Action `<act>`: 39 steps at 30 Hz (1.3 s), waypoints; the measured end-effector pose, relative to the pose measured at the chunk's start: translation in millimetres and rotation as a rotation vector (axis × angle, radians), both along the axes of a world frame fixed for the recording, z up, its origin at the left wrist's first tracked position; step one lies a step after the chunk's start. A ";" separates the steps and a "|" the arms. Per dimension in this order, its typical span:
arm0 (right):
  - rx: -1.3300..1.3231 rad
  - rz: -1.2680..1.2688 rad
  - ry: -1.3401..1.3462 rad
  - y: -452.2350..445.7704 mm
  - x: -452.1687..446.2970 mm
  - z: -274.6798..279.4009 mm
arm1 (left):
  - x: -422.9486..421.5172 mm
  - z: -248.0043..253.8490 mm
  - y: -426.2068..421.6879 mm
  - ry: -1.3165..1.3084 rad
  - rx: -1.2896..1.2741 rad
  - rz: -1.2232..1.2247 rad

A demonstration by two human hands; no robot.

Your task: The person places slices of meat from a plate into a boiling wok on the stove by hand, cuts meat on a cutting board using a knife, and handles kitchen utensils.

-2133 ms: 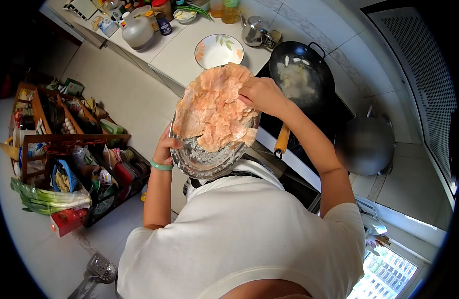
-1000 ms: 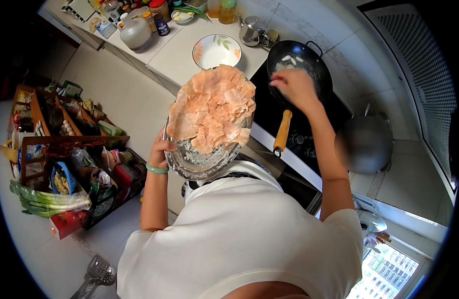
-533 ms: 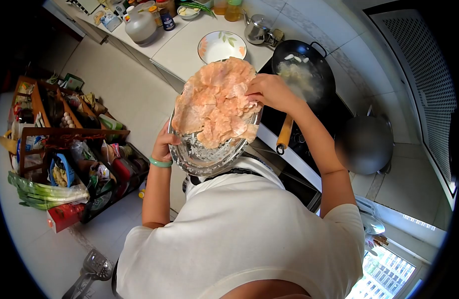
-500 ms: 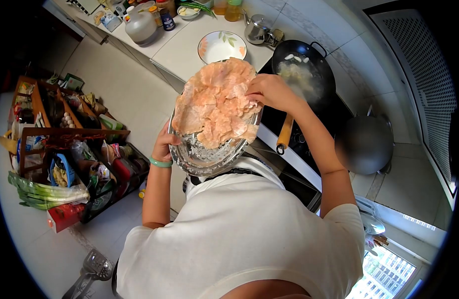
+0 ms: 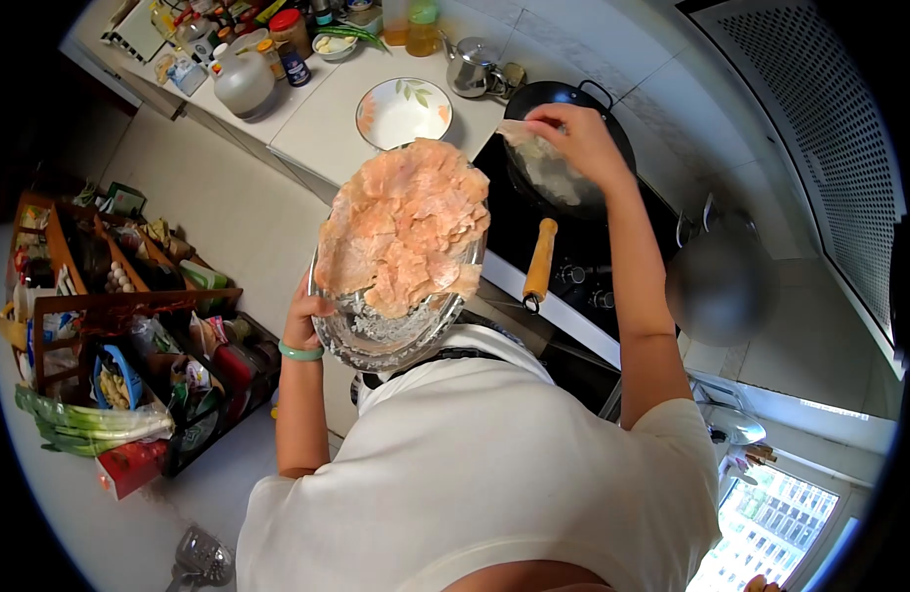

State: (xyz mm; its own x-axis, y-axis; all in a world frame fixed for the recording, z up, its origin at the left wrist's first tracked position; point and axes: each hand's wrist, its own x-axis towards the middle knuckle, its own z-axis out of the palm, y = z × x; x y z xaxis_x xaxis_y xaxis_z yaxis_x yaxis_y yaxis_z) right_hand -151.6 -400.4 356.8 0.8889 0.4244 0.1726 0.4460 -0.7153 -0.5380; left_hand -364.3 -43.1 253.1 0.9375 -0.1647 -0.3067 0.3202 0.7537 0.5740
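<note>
slice, thin and pale (image 5: 515, 132), above round black wok (image 5: 544, 96)

right hand (image 5: 583, 138) has swung from dish to wok, fingertips pinching the slice, bringing it near the pale pieces (image 5: 559, 180) inside. left hand (image 5: 305, 311) grips the shiny round dish (image 5: 386, 343) of pink-orange slices (image 5: 406, 227), underside fingers hidden; white floral bowl (image 5: 406, 116) beyond.

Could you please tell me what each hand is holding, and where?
The left hand holds the tray by its rim; the right hand pinches a pale slice by one end.
</note>
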 end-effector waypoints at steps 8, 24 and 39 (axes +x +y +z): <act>-0.552 -0.360 0.013 -117.6 27.5 -53.9 | -5.6 -15.1 7.3 0.022 0.059 0.013; -0.207 -0.201 -0.008 -12.8 -14.3 -25.2 | -4.0 -7.4 6.5 0.033 0.066 0.012; -0.229 0.353 -0.036 70.6 -56.4 -43.7 | -0.6 2.1 4.5 -0.025 -0.015 -0.017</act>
State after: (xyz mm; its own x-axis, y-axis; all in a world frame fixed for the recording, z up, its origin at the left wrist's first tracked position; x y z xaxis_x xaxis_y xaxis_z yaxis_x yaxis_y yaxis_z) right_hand -208.0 -329.8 313.1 0.6772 0.7328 0.0661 0.7005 -0.6147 -0.3625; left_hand -364.9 -38.6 255.1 0.9417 -0.1852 -0.2810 0.3191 0.7565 0.5709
